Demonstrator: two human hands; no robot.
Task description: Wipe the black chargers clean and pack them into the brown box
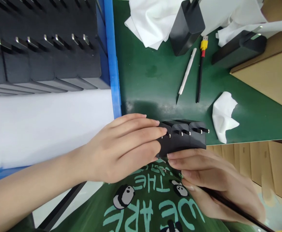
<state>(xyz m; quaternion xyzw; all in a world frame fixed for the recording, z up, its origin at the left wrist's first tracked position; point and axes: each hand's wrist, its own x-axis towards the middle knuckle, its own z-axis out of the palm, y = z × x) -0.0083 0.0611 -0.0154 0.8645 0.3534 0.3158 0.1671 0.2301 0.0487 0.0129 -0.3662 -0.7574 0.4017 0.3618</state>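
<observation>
"How do those adapters handle?"

"The row of three black adapters (pixel 196 139) stands at the near edge of the green tabletop (pixel 150 80), in front of me. I'd judge each one stiff, compact and fairly dense, its smooth casing perhaps a little slippery. The broad sides look the best hold, clear of the metal prongs, which could bend."

"And your hands?"

"My left hand (pixel 121 148) rests half-curled against the row's left end; its thumb is hidden, so I can't tell whether it grips. My right hand (pixel 211 183) is bunched narrow at the row's near side. A thin dark strip (pixel 230 203) crosses it, but I can't tell if it's held."

"What's in the containers?"

"The blue crate (pixel 116 64) on my left holds packed black adapters (pixel 65 69), prongs up, beside a bare white liner (pixel 49 125). The cardboard box (pixel 271 74) on the right hides its contents."
</observation>
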